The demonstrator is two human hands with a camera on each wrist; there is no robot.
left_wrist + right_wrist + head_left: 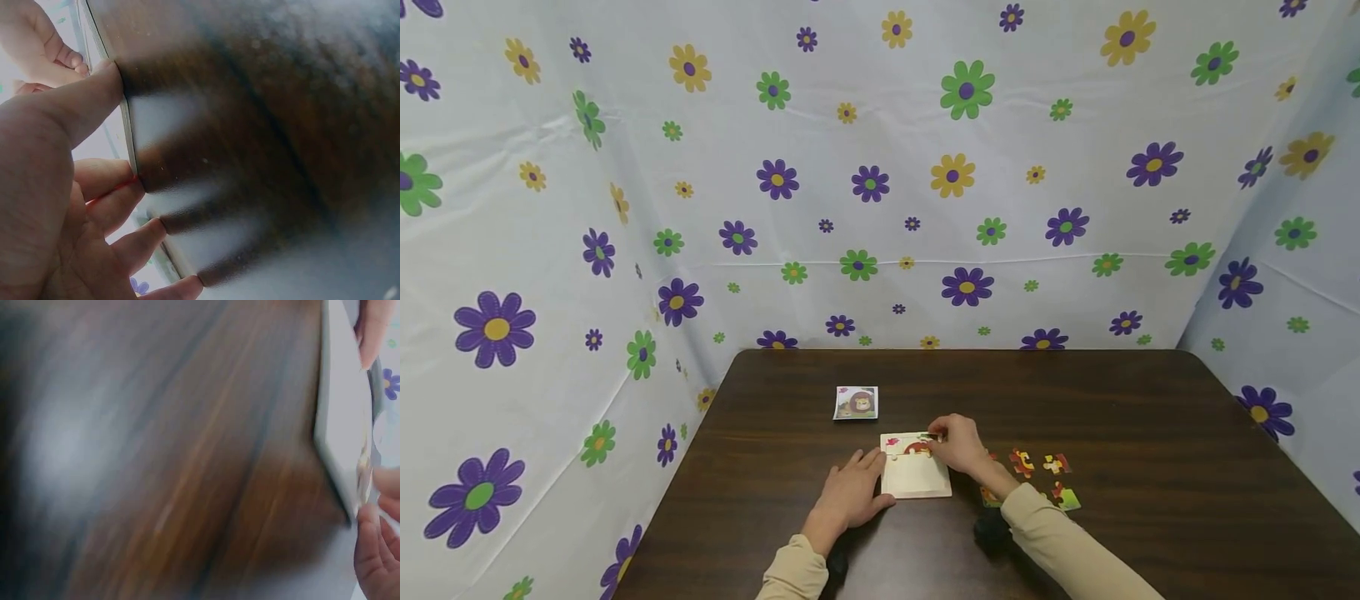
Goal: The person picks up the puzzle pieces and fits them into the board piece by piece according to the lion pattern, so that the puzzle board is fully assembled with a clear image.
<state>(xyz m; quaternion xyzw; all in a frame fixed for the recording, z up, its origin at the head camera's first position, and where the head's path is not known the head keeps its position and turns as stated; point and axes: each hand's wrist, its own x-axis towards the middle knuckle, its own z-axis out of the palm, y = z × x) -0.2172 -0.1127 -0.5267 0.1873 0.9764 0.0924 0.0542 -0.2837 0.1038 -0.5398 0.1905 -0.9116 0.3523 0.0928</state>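
Note:
A small pale wooden puzzle tray lies on the table, with joined picture pieces along its far side and bare wood nearer me. My left hand rests at the tray's left edge, fingers extended; in the left wrist view the thumb and fingertips touch the rim and tabletop. At the far right corner, my right hand has its fingers curled over a puzzle piece, seeming to pinch it against the tray. The right wrist view shows those fingers at the corner, the piece mostly hidden.
Several loose puzzle pieces lie right of the tray, some partly behind my right forearm. A square picture card with lions is beyond the tray to the left. Flower-patterned curtains stand around the dark wooden table.

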